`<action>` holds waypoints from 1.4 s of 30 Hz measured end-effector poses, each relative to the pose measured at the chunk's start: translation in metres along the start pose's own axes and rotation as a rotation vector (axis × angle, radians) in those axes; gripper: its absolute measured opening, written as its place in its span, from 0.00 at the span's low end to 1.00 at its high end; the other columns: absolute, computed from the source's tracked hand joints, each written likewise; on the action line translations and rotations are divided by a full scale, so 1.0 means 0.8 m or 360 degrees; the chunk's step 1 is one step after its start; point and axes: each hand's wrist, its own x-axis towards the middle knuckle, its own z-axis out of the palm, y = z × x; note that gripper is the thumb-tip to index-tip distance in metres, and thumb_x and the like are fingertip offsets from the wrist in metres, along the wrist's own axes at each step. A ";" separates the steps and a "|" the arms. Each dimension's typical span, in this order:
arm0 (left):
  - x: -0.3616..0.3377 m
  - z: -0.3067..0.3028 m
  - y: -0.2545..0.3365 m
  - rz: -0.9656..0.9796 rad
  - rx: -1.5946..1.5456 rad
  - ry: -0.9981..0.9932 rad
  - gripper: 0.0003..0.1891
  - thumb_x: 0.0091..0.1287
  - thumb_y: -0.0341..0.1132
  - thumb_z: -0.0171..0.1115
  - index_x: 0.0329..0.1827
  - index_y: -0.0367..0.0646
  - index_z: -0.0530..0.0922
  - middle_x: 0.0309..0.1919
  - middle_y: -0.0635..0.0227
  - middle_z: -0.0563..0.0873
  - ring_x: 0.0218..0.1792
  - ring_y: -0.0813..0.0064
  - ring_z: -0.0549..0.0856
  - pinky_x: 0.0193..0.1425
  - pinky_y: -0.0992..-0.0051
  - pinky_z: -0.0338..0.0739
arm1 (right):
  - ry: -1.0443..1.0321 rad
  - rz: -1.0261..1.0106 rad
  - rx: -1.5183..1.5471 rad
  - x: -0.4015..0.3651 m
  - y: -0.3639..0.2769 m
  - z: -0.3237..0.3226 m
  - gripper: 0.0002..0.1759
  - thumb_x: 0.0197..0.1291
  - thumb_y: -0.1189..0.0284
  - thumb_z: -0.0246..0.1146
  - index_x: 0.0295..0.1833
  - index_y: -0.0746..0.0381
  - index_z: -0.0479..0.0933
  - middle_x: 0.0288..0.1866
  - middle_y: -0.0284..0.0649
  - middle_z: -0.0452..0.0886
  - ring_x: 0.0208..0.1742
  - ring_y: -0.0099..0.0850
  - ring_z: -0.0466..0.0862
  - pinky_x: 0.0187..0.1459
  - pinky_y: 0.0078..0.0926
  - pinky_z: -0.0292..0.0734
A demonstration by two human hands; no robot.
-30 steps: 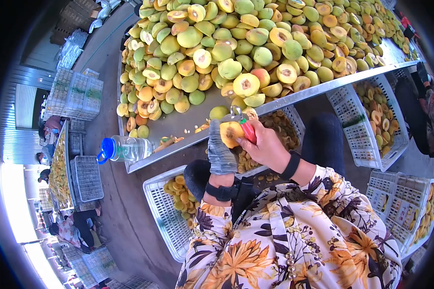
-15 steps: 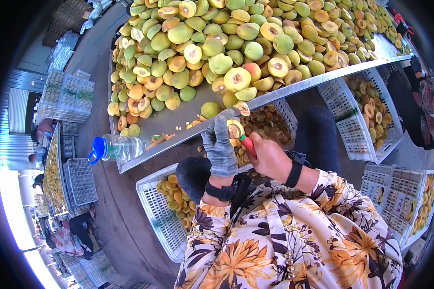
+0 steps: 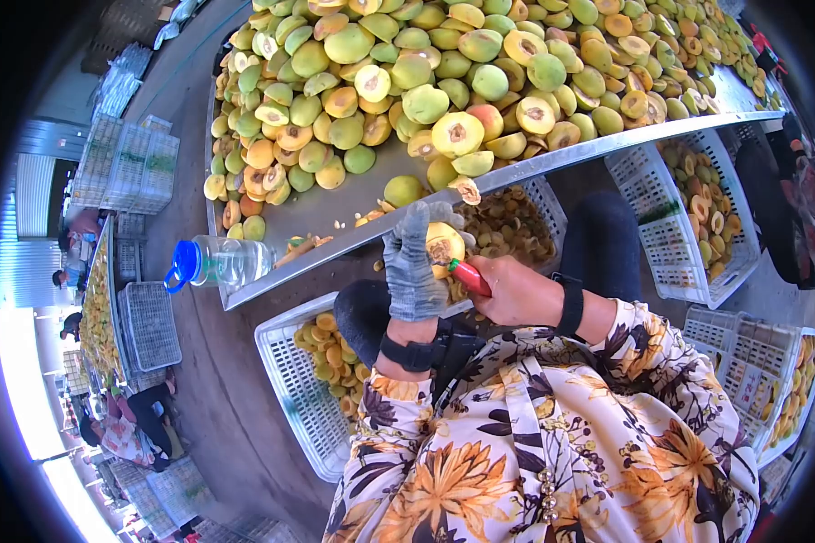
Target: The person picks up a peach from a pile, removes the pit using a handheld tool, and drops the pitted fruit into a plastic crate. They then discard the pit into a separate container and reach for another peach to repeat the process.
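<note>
My left hand (image 3: 411, 267), in a grey work glove, is closed around an apricot half (image 3: 443, 242), cut face turned toward my right hand. In my bare right hand (image 3: 516, 291) is a small red-handled knife (image 3: 470, 277) with a green collar. Its working end meets the lower edge of the cut face; the tip cannot be made out. Both hands are just in front of the metal table's rim (image 3: 552, 166). Beyond it lies a big heap of halved apricots (image 3: 426, 104), and a loose scrap of fruit (image 3: 466, 190) sits on the rim.
A water bottle (image 3: 222, 262) with a blue cap stands at the table's left corner. White crates of fruit (image 3: 285, 398) surround my knees, with more crates (image 3: 697, 271) at right. Below the rim is a crate of dark scraps (image 3: 507, 226). Other people (image 3: 136, 430) are at far left.
The apricot half has tilted so its cut face shows more fully. The knife has shifted to its lower edge, and my right hand has moved slightly right. The view has shifted slightly.
</note>
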 end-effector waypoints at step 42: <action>0.182 0.045 -0.001 0.0162 0.1745 0.0105 0.28 0.50 0.42 0.69 0.51 0.34 0.74 0.37 0.57 0.83 0.37 0.68 0.82 0.40 0.74 0.77 | 0.0913 0.0190 0.0092 -0.009 0.034 -0.070 0.17 0.51 0.71 0.62 0.46 0.65 0.72 0.25 0.40 0.76 0.23 0.26 0.76 0.28 0.24 0.73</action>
